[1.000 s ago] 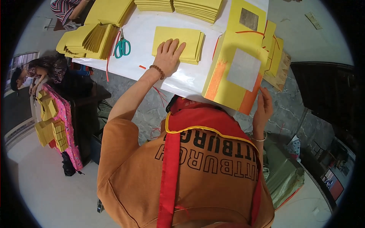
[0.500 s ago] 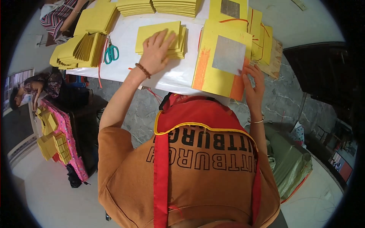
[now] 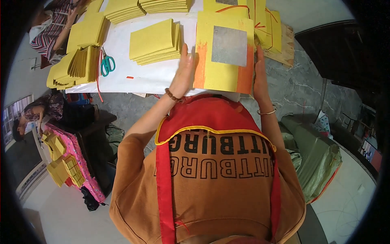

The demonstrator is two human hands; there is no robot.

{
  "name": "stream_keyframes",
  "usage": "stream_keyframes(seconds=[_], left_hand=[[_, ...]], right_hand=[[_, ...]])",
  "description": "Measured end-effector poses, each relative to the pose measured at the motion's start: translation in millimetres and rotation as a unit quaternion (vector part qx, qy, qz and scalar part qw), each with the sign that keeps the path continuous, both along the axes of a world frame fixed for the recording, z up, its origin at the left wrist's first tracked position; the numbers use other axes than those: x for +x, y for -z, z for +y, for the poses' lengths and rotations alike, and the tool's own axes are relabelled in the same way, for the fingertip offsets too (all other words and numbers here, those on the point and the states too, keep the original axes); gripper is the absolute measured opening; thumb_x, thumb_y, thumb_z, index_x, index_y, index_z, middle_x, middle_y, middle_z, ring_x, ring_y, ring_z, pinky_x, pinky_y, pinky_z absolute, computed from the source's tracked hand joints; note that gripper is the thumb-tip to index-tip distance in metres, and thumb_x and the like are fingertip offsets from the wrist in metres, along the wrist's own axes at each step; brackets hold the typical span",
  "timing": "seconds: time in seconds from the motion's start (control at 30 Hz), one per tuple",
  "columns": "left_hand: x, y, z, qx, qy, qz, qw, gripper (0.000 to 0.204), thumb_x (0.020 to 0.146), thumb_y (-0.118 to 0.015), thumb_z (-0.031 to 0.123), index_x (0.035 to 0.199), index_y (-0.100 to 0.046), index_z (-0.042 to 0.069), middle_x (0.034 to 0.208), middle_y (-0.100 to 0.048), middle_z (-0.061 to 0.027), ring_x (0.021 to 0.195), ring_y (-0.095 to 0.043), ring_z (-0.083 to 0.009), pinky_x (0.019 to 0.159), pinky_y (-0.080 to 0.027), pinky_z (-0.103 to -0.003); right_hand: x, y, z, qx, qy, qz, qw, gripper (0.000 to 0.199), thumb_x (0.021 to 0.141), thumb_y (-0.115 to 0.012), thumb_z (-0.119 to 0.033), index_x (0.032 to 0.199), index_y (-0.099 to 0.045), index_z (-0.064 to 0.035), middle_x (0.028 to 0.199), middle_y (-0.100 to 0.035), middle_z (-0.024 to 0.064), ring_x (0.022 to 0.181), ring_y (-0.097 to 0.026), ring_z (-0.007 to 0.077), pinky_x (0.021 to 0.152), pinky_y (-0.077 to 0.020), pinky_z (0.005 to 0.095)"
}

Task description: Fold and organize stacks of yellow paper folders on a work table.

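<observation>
Yellow paper sheet with a grey square patch and orange side strips (image 3: 224, 57) lies on the near right part of the white tabletop (image 3: 154, 75), framed by both hands. The left hand (image 3: 185, 69) presses flat, fingers together, against its left edge; the right hand (image 3: 260, 71) does likewise on the right edge. This looks like squaring the sheet in place. Left of it sits a stack of plain yellow sheets (image 3: 156, 42), and farther left green-handled scissors (image 3: 107, 64). A next move would call for steady, even grip at both edges.
</observation>
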State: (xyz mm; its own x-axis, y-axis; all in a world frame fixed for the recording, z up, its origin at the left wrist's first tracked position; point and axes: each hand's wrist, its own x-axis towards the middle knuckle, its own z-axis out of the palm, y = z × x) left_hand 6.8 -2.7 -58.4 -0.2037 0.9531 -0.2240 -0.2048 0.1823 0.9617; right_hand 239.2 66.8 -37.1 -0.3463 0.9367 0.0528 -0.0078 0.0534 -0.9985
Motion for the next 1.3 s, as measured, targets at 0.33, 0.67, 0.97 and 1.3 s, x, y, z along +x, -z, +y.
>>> stream_keyframes(seconds=[0.33,0.67,0.97,1.3], left_hand=[[-3.3,-69.1,-5.6,0.296,0.278,0.596,0.693,0.046,0.076,-0.065,0.028,0.114,-0.055,0.005,0.108,-0.052,-0.0106,0.101,-0.048,-0.027,0.083,-0.037,-0.037],[-11.0,-76.0,15.3,0.269,0.305,0.464,0.787,0.016,0.08,-0.062,0.018,0.084,-0.062,0.002,0.078,-0.059,-0.0101,0.076,-0.057,-0.0253,0.066,-0.048,-0.033],[-20.3,-71.4,29.1,0.029,0.322,0.236,0.916,0.013,0.083,-0.06,0.012,0.083,-0.063,-0.001,0.072,-0.06,-0.0009,0.065,-0.051,-0.0074,0.059,-0.041,-0.024],[-28.6,-69.1,54.1,-0.024,0.381,0.15,0.912,0.017,0.079,-0.062,0.016,0.081,-0.066,0.0,0.071,-0.059,0.0005,0.065,-0.05,-0.0057,0.059,-0.04,-0.021]], right_hand=[[12.6,-2.3,-4.2,0.231,-0.018,-0.246,0.941,0.021,0.088,-0.051,-0.026,0.097,-0.065,-0.015,0.118,-0.059,0.0001,0.13,-0.033,0.0273,0.104,-0.0134,0.0476],[13.1,6.2,1.1,0.074,-0.021,-0.056,0.995,0.036,0.094,-0.038,-0.026,0.088,-0.067,-0.0041,0.114,-0.06,0.0102,0.122,-0.043,0.0253,0.109,-0.0173,0.0407],[10.3,2.3,-0.5,0.046,-0.013,-0.055,0.997,0.046,0.097,-0.029,-0.028,0.09,-0.065,-0.0002,0.114,-0.059,0.0137,0.12,-0.043,0.0249,0.109,-0.0184,0.039],[10.4,0.4,-3.0,-0.018,-0.011,-0.045,0.999,0.046,0.097,-0.029,-0.033,0.112,-0.058,0.0003,0.119,-0.056,0.0105,0.128,-0.034,0.0248,0.106,-0.0223,0.0362]])
